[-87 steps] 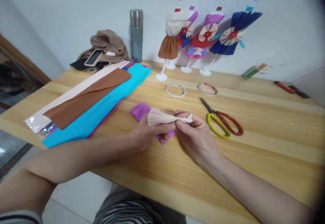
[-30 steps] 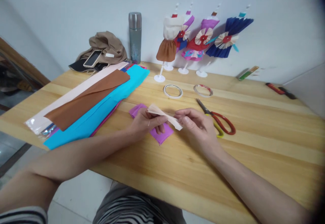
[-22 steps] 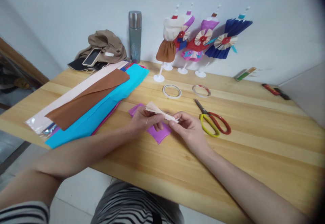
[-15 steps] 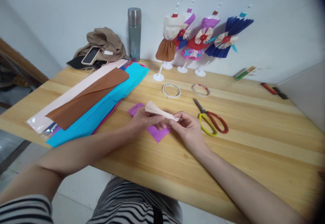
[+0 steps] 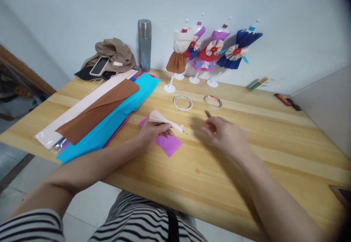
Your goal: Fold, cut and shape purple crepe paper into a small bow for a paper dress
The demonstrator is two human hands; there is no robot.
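Note:
My left hand (image 5: 157, 130) pinches a gathered cream piece of crepe paper (image 5: 161, 118), which fans out at its left end and narrows to a twisted tip at the right. Under that hand lies a purple piece of crepe paper (image 5: 169, 146), partly covered. My right hand (image 5: 223, 133) is off the paper and over the scissors (image 5: 207, 113). Only the scissors' blade tips show beyond the fingers; the handles are hidden. The right fingers look curled but are smeared by motion, so I cannot see whether they grip the scissors.
Two tape rolls, one white (image 5: 183, 102) and one reddish (image 5: 212, 101), lie ahead. Behind them stand several paper-dressed figures (image 5: 176, 62). Crepe paper sheets (image 5: 109, 119), a flask (image 5: 144, 46), a phone (image 5: 99, 65) and brown cloth (image 5: 115, 53) are left. A green tube (image 5: 257, 84) lies right.
My right hand has let go of the cream paper's tip and moved right, over the scissors. My left hand keeps its hold. The view has tilted slightly.

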